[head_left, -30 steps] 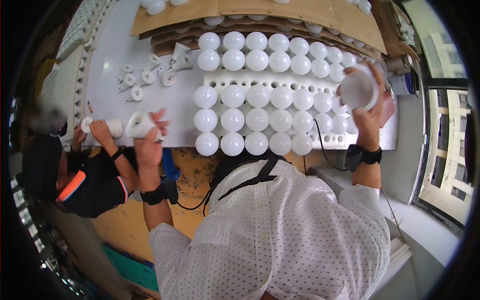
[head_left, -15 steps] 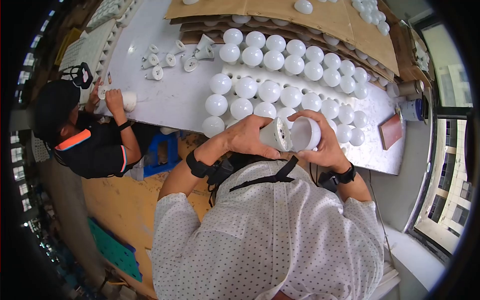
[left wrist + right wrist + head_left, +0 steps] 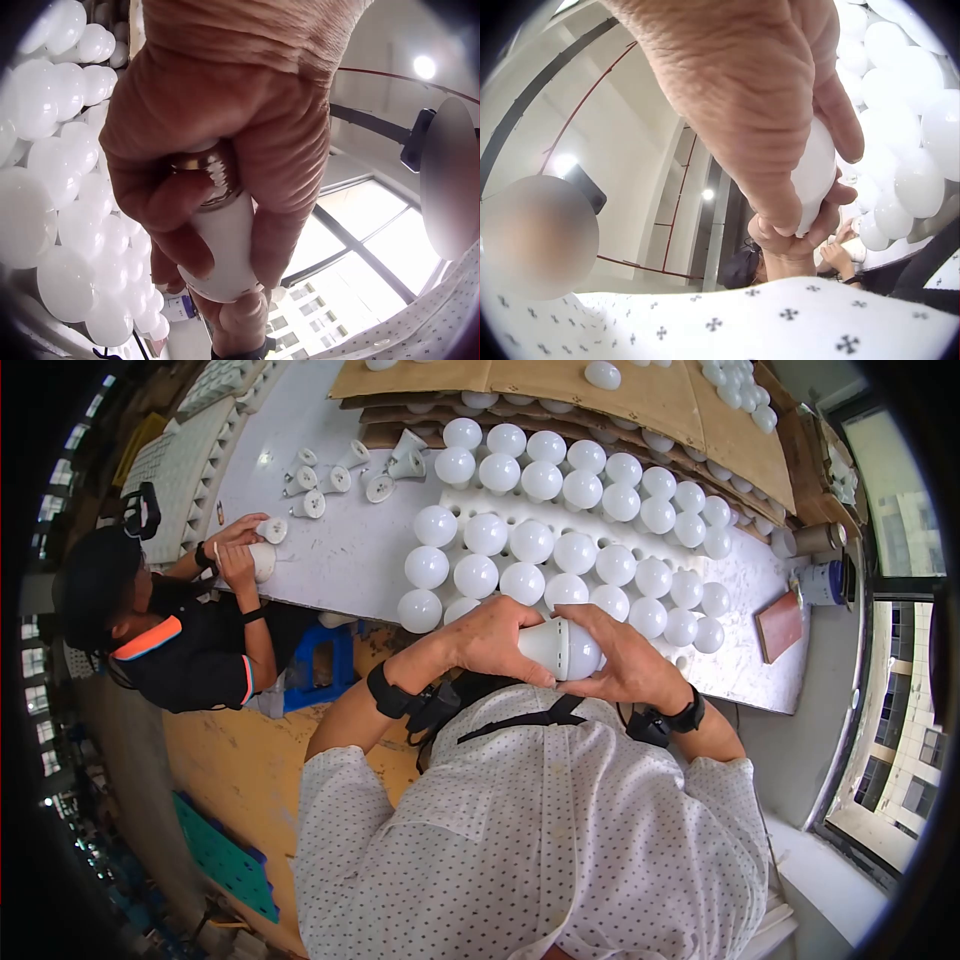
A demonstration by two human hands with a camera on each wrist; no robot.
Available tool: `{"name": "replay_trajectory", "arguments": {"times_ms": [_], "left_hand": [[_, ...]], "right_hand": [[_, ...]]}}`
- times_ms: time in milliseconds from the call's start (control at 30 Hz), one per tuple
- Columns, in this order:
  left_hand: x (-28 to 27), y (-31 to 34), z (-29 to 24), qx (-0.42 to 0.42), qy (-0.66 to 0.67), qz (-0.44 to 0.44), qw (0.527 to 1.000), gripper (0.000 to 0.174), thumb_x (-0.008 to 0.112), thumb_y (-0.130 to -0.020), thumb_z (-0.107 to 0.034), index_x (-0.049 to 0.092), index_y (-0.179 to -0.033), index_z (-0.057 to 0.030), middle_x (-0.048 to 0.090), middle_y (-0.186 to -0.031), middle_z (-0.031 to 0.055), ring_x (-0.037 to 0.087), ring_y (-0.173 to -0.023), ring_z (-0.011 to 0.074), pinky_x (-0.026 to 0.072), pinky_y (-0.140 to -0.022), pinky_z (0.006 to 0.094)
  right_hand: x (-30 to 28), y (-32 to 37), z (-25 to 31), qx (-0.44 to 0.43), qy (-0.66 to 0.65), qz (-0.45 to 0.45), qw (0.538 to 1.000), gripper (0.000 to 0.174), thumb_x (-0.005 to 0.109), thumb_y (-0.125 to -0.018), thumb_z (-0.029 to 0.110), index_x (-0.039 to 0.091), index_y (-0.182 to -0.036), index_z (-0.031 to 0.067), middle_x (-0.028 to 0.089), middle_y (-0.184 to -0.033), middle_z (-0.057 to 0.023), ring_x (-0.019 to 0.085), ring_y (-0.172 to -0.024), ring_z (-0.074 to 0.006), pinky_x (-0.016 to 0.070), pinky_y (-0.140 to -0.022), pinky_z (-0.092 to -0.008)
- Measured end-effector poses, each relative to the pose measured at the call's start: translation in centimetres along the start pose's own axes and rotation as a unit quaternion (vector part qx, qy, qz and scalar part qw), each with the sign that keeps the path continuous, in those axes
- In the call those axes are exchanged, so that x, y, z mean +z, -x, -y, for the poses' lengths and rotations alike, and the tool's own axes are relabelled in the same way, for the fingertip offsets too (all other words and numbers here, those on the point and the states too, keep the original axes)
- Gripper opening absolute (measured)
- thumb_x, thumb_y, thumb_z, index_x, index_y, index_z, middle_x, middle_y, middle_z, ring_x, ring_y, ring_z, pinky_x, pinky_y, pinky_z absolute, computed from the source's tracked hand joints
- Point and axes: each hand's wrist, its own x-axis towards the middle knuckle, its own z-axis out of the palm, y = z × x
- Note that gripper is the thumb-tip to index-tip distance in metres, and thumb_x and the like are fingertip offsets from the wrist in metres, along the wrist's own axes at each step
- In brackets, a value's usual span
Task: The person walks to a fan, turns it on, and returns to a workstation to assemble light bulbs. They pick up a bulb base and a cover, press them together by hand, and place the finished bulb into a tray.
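Note:
In the head view, both hands meet in front of the chest around one LED bulb. My left hand (image 3: 488,643) grips its white tapered base (image 3: 541,648), and in the left wrist view its fingers curl round the metal screw cap (image 3: 219,178). On the other side, my right hand (image 3: 632,658) clasps the white dome cover (image 3: 584,653), which sits against the base's wide rim. The right wrist view shows the thumb and fingers round the dome (image 3: 816,169), with part of it hidden by the palm.
Rows of white globes (image 3: 533,541) stand in a foam tray (image 3: 480,500) on the table. Loose bulb bases (image 3: 336,480) lie at the left. Cardboard sheets (image 3: 560,380) are stacked behind. Another person (image 3: 200,645) handles similar parts at the left. A brown pad (image 3: 780,626) lies at the right.
The hands came together from far apart, the base in the left and the dome in the right. The dome, separate half a second ago, now meets the base's rim.

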Motion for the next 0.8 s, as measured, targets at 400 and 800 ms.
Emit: {"name": "replay_trajectory", "arguments": {"times_ms": [400,800], "left_hand": [[1.4,-0.7,-1.0,0.063,0.049,0.002,0.997,0.046,0.077,-0.055,-0.031,0.064,-0.082,0.0046,0.064,-0.073,0.0115,0.061,-0.066,0.0154,0.0472,-0.064,0.0272],[0.8,-3.5,-0.9,0.041,0.024,-0.018,0.999,0.055,0.075,-0.068,-0.019,0.051,-0.113,0.0011,0.060,-0.101,0.0145,0.060,-0.086,0.0159,0.0479,-0.065,0.0228]], "right_hand": [[2.8,0.2,-0.6,-0.170,-0.045,-0.213,0.961,0.057,0.075,-0.055,0.007,0.052,-0.106,0.0021,0.050,-0.101,-0.0135,0.053,-0.089,-0.0261,0.0444,-0.077,-0.0338],[-1.8,5.1,-2.1,0.033,0.027,-0.328,0.944,0.055,0.073,-0.054,0.000,0.043,-0.100,0.0050,0.045,-0.107,-0.0140,0.048,-0.096,-0.0254,0.0414,-0.083,-0.0355]]}}
